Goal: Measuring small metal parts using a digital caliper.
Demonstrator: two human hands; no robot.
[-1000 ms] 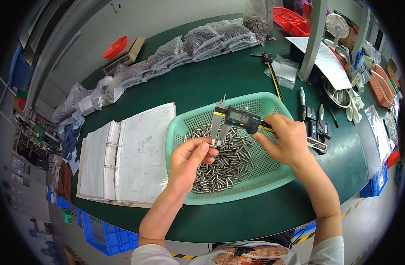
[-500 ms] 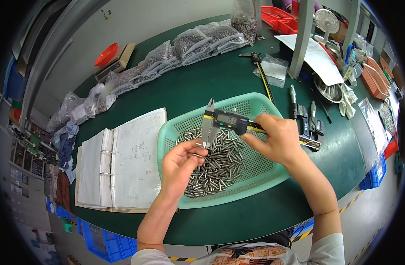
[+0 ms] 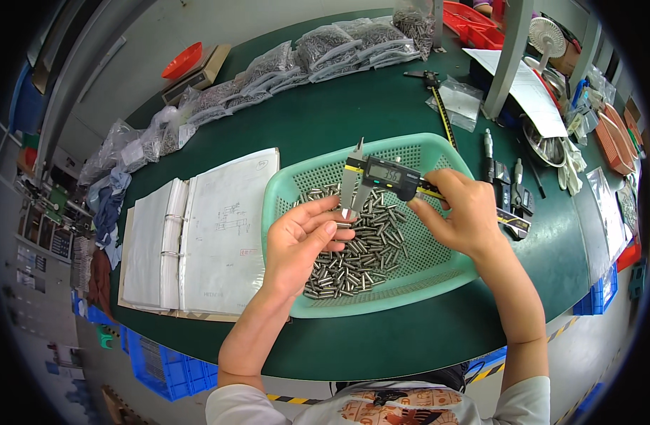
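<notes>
A mint-green perforated basket point(image 3: 438, 152) sits on the dark green table and holds several small metal pins point(image 3: 367, 251). My right hand point(image 3: 461, 212) grips a digital caliper point(image 3: 381, 177) by its body, above the basket. My left hand point(image 3: 300, 241) holds one small metal pin up at the caliper's jaws, pinched at the fingertips. The pin itself is nearly hidden between jaws and fingers.
An open white ring binder point(image 3: 197, 234) lies left of the basket. Clear bags of metal parts point(image 3: 303, 57) line the table's far edge. A second caliper point(image 3: 438, 106), tools point(image 3: 505, 184), white gloves point(image 3: 569, 166), paper sheets and red trays lie to the right. Blue crates point(image 3: 162, 361) stand below the table.
Both hands and the caliper have shifted slightly left over the basket. My left hand has brought a pin up to the caliper jaws.
</notes>
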